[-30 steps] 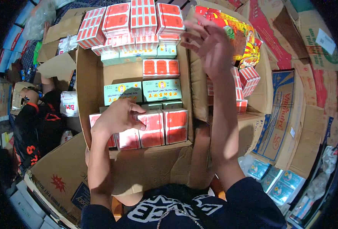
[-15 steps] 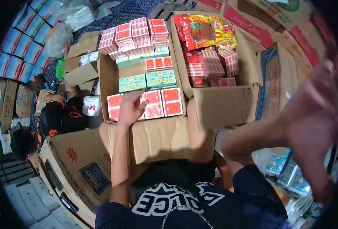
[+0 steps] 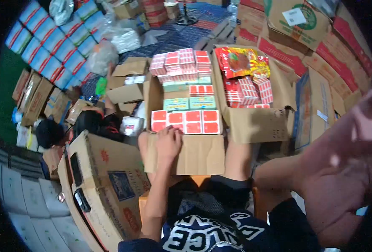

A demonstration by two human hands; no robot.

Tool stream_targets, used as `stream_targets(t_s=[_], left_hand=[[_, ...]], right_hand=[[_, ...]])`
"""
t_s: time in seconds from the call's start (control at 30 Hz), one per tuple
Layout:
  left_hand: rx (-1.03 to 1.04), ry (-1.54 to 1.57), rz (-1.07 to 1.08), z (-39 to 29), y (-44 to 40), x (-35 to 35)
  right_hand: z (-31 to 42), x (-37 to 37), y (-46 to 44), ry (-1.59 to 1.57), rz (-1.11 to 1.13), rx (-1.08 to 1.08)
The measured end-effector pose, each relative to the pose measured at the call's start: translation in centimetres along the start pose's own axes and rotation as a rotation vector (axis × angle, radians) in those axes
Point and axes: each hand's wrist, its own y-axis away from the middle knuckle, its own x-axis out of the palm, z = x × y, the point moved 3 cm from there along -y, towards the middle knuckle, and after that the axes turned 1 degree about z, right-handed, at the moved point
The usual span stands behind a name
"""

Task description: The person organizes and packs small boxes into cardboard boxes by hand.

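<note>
My left hand (image 3: 170,140) lies over the near edge of an open carton (image 3: 154,94), fingers apart, fingertips touching a row of red-and-white boxes (image 3: 193,122). Behind that row sit pale green boxes (image 3: 203,103) and a small red-and-white pack (image 3: 201,90). More red-and-white boxes (image 3: 187,59) are stacked at the carton's far end. Large and blurred, my right hand (image 3: 341,168) is raised close to the camera at the right. Its fingers run into the dark edge of the view, so their pose is unclear, and nothing shows in it.
To the right, another open carton (image 3: 257,124) holds red-and-yellow packets (image 3: 239,62) and red-and-white boxes. A tall carton (image 3: 123,180) stands by my left arm. Beyond it is a person in a black cap (image 3: 49,132). Stacked cartons (image 3: 320,69) line the right side.
The view has shifted, so the cartons appear farther right. My left hand has drawn back toward the near carton edge, uncovering the front row. My right hand has come closer to the camera.
</note>
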Motion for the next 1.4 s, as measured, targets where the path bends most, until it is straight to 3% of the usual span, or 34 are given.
stream_targets(t_s=[0.3,0.4,0.57,0.67,0.83,1.2,1.4], left_hand=[[-0.051,0.004,0.048,-0.7,0.8,-0.2],[-0.005,0.115,0.294,-1.7,1.8,0.0],[0.122,0.089,0.159,-3.0,6.4,-0.6],[0.114,0.216,0.379,-3.1,8.2,-1.9],[0.133,0.268,0.399,-2.6,9.4,-2.1],[0.190,0.344,0.383,-0.8,9.3,-2.5],[-0.095,0.272,0.074,2.0,7.1,-6.5]], right_hand=[[0.1,5.3,-2.6,0.039,0.094,-0.084],[-0.1,6.2,-3.3,0.071,0.117,-0.077],[-1.4,6.8,-4.0,0.120,0.137,-0.056],[-2.7,7.0,-3.8,0.159,0.138,-0.049],[-6.5,7.6,-3.0,0.192,0.116,-0.015],[-19.0,10.3,-1.9,0.129,0.181,0.080],[-23.4,11.8,0.4,0.102,0.206,0.123]])
